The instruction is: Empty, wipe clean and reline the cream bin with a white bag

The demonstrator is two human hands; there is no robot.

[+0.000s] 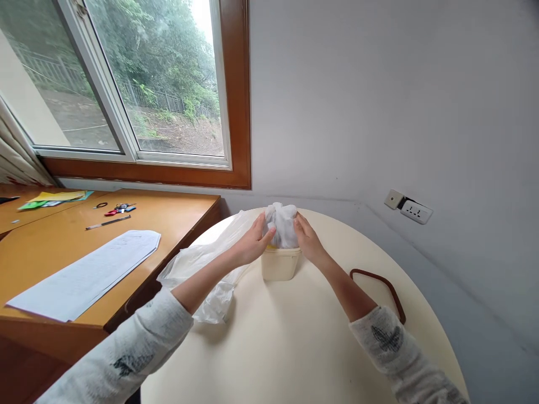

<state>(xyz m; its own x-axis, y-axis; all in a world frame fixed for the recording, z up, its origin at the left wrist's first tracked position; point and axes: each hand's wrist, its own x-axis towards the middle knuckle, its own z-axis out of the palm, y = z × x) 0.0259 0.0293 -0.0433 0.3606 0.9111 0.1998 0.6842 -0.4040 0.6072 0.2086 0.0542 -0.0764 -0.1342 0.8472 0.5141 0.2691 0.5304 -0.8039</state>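
A bunched white plastic bag (284,227) sits in the mouth of a small cream plastic bin (280,266), rising above its rim. From the left side my left hand (254,241) presses on the bag, thumb across its front. My right hand (309,237) grips the same bundle from the right, with its fingers partly hidden behind it. A bit of yellow shows below the bag near my left thumb; what it is I cannot make out. Another crumpled translucent plastic bag (210,264) lies spread on the round table, under and beyond my left forearm.
The cream round table (269,348) carries a brown bent handle-like loop (389,286) on its right. A wooden desk (185,216) on the left bears paper sheets (92,275), a pen (108,223) and scissors (115,212). Behind are a window and a wall socket (416,212).
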